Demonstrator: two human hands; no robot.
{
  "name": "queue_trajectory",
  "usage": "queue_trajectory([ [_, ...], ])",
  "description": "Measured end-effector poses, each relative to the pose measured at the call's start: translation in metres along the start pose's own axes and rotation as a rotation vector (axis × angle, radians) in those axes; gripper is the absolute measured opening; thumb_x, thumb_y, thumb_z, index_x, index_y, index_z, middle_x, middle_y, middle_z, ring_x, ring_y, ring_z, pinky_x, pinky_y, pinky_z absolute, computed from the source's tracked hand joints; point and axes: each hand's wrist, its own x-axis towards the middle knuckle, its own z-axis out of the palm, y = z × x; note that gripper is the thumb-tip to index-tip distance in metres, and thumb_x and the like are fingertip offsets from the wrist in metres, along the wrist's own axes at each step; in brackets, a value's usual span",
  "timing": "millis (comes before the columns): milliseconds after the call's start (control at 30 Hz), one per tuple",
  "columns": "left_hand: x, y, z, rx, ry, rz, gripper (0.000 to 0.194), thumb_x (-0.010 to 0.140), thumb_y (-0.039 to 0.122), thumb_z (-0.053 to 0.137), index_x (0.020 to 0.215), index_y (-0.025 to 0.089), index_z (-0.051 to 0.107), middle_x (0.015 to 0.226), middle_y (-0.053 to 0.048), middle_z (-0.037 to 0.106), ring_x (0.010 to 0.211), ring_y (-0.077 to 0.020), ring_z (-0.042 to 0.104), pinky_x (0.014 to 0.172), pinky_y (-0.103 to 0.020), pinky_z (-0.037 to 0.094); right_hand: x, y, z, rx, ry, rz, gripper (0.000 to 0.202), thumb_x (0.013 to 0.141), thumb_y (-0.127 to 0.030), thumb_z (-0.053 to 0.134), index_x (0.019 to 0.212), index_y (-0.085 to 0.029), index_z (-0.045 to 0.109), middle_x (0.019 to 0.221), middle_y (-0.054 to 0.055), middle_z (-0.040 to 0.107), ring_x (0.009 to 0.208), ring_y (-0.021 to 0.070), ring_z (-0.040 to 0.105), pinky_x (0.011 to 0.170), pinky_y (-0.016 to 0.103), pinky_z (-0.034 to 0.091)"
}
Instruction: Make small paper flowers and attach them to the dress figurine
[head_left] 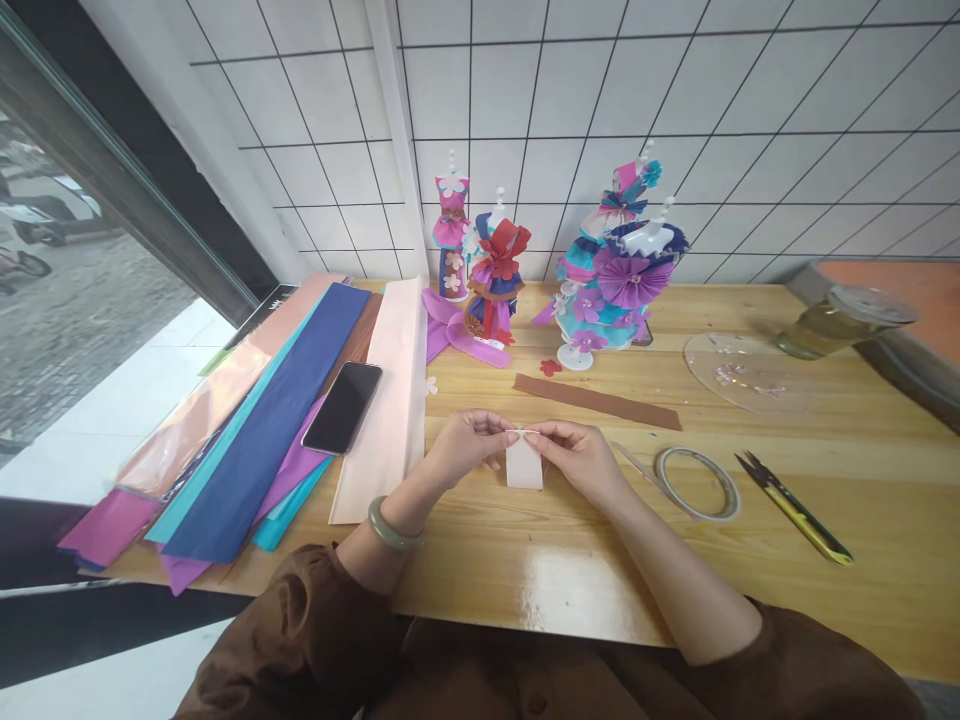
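A small pale pink piece of crepe paper hangs between my hands, just above the wooden table. Its top left corner is pinched by my left hand, with thumb and forefinger pressed together. On the top right corner, my right hand has the same pinch. A brown paper strip lies just beyond my hands. To the right of my right hand rests a roll of tape, its loose end trailing toward my wrist. Yellow and black thread snips lie farther right.
Stacked crepe paper sheets cover the table's left side, with a phone on top. Dress forms in paper outfits stand by the tiled wall. A clear plate of small beads and a lidded glass jar are at the right.
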Motion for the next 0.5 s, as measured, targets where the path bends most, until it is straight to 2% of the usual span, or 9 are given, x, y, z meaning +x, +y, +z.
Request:
queue_trajectory([
  [333,-0.0009,0.0012,-0.0007,0.037,-0.029,-0.039,0.03,0.063,0.038,0.066,0.073,0.011,0.057,0.065,-0.002,0.06,0.042,-0.0044,0.05,0.041,-0.017,0.04,0.0007,0.0031,-0.0017,0.039,0.03,0.028,0.029,0.069,-0.038,0.061,0.088,-0.017,0.065,0.082,0.006,0.067,0.069,0.0154,0.059,0.064,0.028,0.045],
  [500,0.0002,-0.0005,-0.0019,0.035,-0.053,-0.051,0.031,0.063,0.038,0.066,0.074,0.011,0.057,0.066,-0.002,0.06,0.041,-0.0038,0.05,0.04,-0.016,0.039,0.0014,0.0051,-0.0019,0.053,0.004,0.038,0.03,0.069,-0.04,0.062,0.088,-0.016,0.065,0.079,0.005,0.067,0.067,0.0145,0.058,0.063,0.028,0.045],
])
